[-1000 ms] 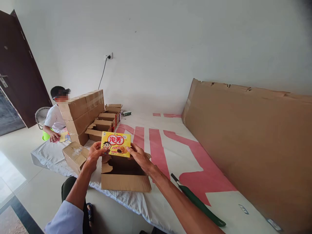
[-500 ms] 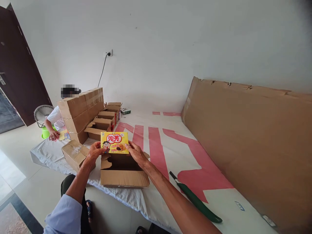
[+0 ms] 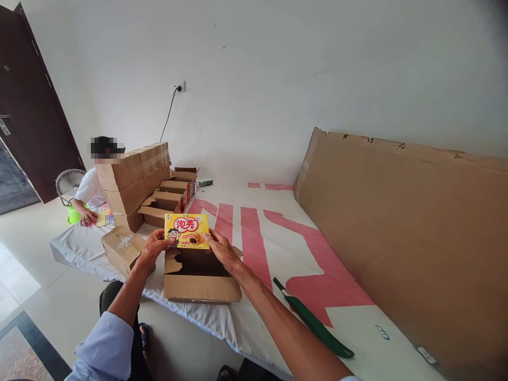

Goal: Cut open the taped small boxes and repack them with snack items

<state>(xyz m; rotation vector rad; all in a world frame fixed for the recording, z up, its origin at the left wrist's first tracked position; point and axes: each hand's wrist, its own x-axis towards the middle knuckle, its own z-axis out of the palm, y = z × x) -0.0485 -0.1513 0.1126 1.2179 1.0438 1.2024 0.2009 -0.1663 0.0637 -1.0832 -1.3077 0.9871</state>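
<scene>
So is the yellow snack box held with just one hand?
No, the left hand and right hand both grip the yellow snack box above the open brown cardboard carton.

I see snack box (image 3: 187,231) upright between left hand (image 3: 153,247) and right hand (image 3: 221,250), above open carton (image 3: 200,278) at mattress (image 3: 357,338) front edge. Closed carton (image 3: 122,248) just left. Carton stack (image 3: 133,182) behind, seated person (image 3: 92,188) further left. Cardboard sheet (image 3: 405,238) leans on right wall; knife (image 3: 313,324) before it.

Yellow snack box (image 3: 187,231), upright, held by left hand (image 3: 153,246) and right hand (image 3: 220,248) above open cardboard carton (image 3: 200,287).
</scene>
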